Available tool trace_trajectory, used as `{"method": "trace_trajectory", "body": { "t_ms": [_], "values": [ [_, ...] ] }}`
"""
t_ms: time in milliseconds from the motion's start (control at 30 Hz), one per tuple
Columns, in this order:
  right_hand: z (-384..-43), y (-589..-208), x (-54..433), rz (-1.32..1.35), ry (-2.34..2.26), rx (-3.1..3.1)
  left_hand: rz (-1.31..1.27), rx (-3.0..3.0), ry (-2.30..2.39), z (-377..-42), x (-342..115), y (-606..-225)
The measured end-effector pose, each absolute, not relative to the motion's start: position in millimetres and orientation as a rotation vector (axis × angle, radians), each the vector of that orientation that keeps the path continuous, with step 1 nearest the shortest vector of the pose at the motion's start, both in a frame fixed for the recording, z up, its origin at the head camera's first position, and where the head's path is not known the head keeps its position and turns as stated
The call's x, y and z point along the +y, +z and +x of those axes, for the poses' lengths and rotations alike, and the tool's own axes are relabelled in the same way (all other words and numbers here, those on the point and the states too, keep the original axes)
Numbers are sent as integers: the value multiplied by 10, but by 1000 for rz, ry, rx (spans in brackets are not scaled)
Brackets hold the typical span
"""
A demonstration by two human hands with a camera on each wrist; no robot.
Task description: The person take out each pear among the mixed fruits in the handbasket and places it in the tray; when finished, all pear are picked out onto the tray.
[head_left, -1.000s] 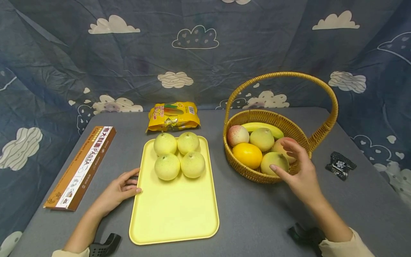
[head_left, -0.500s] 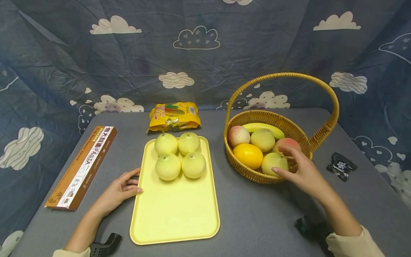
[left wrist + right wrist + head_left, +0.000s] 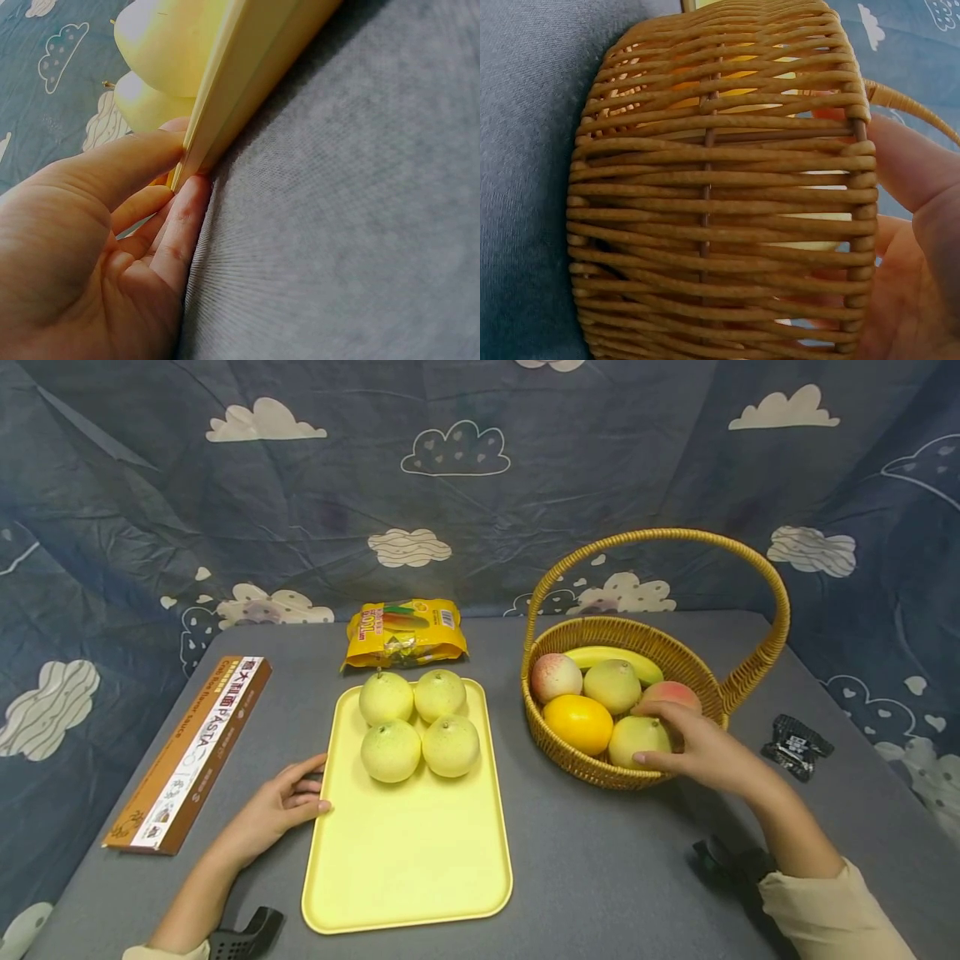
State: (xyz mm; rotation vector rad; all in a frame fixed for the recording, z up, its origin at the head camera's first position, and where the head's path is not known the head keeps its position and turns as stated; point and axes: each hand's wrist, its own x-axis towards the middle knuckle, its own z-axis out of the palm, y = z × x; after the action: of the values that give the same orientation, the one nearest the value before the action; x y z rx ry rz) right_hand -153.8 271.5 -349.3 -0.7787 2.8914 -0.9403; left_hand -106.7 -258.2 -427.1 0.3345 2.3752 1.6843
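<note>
Looking down through the head camera, I have the dark grey cloth-covered table (image 3: 600, 868) spread beneath everything. On its right side stands the golden-brown woven wicker basket (image 3: 567, 761), its tall arched handle (image 3: 660, 533) rising behind the nearest fruit. To the basket's left, well apart, lies the pale yellow rectangular tray (image 3: 408, 852), long axis running away from me, four round yellow-green pears (image 3: 390, 750) grouped towards its far end. The left hand (image 3: 277, 810) pinches the tray's left rim, thumb on the edge and fingers outside, so the tray's full width lies between it and the basket. The right hand (image 3: 705, 747) is by far the nearer to the fruit: it reaches over the basket's near right rim, thumb and fingers curled round a rounded pale green pear (image 3: 636, 739). How firmly it grips I cannot tell; wicker hides that from the right wrist camera.

That pear sits inside the basket at the near side, beside the oval glossy yellow fruit (image 3: 577, 724) and in front of the pink-blushed peach (image 3: 675, 695). Being nearly round, it shows no clear long axis; I judge that what counts is its lying left of the palm, on the tray side, with the handle behind.
</note>
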Motion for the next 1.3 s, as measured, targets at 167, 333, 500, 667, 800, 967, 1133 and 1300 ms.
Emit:
{"method": "trace_trajectory", "body": {
  "t_ms": [167, 333, 500, 667, 800, 967, 1133, 1300],
  "values": [
    [-1565, -3506, 2667, -823, -934, 2879, 329, 2372, 1688, -1062, -2585, -4279],
    [-1557, -3512, 2634, -793, -947, 2914, 328, 2371, 1695, -1061, -2589, -4279],
    [-1538, -3526, 2617, -738, -951, 2969, 329, 2374, 1698, -1060, -2584, -4272],
    [-1501, -3522, 2633, -646, -967, 3020, 339, 2364, 1700, -1068, -2573, -4268],
    [-1458, -3459, 2631, -598, -1033, 3062, 351, 2369, 1705, -1064, -2568, -4265],
    [-1388, -3295, 2551, -578, -1120, 3104, 374, 2386, 1702, -1056, -2570, -4272],
    [-1280, -3147, 2328, -726, -1286, 3085, 362, 2386, 1702, -1055, -2577, -4270],
    [-1186, -3119, 2006, -1035, -1346, 2992, 365, 2388, 1699, -1058, -2573, -4272]
  ]
}}
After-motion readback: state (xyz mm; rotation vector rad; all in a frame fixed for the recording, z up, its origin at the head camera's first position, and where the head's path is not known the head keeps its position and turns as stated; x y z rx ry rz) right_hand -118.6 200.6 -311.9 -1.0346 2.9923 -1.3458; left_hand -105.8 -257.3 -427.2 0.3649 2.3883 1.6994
